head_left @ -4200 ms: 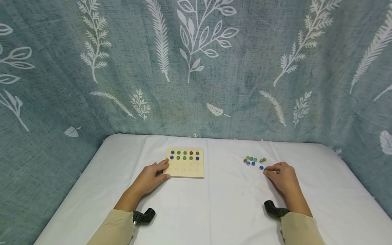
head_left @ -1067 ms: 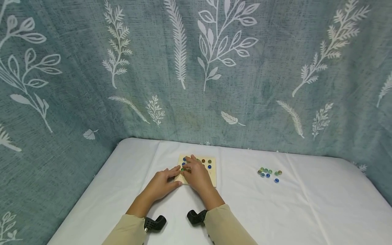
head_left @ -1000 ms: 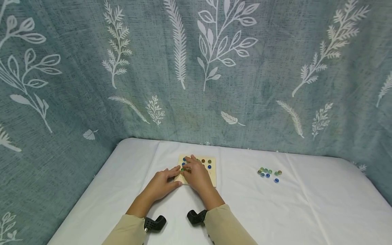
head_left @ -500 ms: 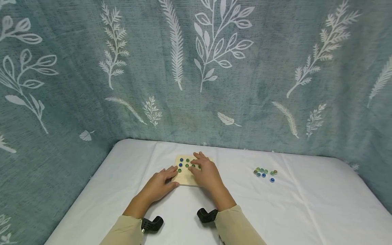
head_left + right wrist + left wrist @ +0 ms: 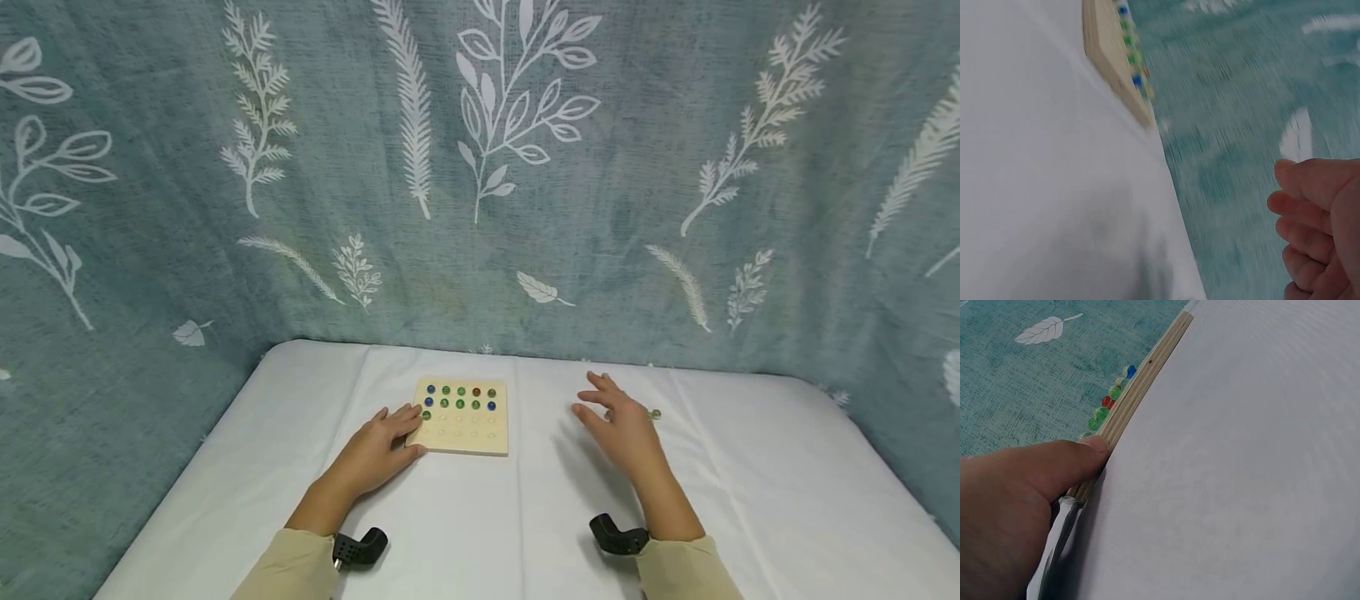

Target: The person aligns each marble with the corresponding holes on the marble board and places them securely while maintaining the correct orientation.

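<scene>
A pale wooden board [image 5: 465, 443] lies left of the middle of the white table. Glass marbles [image 5: 461, 403] fill its two far rows, mostly green and blue, and a single green marble [image 5: 426, 415] sits at the left of the third row. My left hand [image 5: 371, 454] rests at the board's left edge with fingers extended; in the left wrist view its thumb [image 5: 1079, 459] lies against the plywood side [image 5: 1147, 369]. My right hand [image 5: 622, 429] is raised over the loose marbles [image 5: 656, 414], fingers parted and holding nothing. It hides most of them.
A white cloth [image 5: 540, 533] covers the table. Behind and beside it hangs a teal curtain [image 5: 300, 183] with white leaf prints. A black camera mount [image 5: 362, 547] sits on the left wrist, another mount [image 5: 618, 535] on the right.
My right hand has carried a green marble from the loose group to the third row, let it go, and moved back right. My left hand stays at the board.
</scene>
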{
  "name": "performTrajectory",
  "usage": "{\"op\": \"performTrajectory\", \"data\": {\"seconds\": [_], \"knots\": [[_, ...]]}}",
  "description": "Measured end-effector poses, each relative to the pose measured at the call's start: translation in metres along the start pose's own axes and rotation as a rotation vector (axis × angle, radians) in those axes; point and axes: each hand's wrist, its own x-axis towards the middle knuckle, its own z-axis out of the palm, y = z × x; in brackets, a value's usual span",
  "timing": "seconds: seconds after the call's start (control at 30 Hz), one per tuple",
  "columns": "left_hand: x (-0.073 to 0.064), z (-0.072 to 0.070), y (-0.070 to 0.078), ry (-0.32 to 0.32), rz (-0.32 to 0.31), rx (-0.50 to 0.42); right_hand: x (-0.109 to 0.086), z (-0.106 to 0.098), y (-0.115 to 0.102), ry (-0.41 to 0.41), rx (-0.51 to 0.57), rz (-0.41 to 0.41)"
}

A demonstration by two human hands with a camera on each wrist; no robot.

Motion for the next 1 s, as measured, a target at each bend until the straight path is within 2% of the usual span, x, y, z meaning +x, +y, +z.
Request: {"op": "performTrajectory", "data": {"seconds": [0.2,0.4,0.6,0.77,0.87,1.0], "knots": [[0.002,-0.003,-0.001,-0.015,0.020,0.021,-0.010,-0.040,0.047,0.061,0.002,0.137],[0.002,-0.002,-0.002,-0.016,0.001,-0.008,-0.016,-0.061,0.084,0.134,0.018,0.276],[0.000,0.000,-0.002,0.008,-0.057,-0.086,-0.024,-0.067,0.113,0.209,0.090,0.406],[-0.001,-0.001,-0.002,0.000,-0.080,-0.124,-0.027,-0.068,0.123,0.232,0.194,0.497],[-0.002,-0.002,-0.004,-0.007,-0.074,-0.125,-0.028,-0.067,0.125,0.231,0.245,0.514],[-0.003,-0.003,-0.005,-0.005,-0.051,-0.130,-0.029,-0.064,0.127,0.212,0.225,0.466]]}}
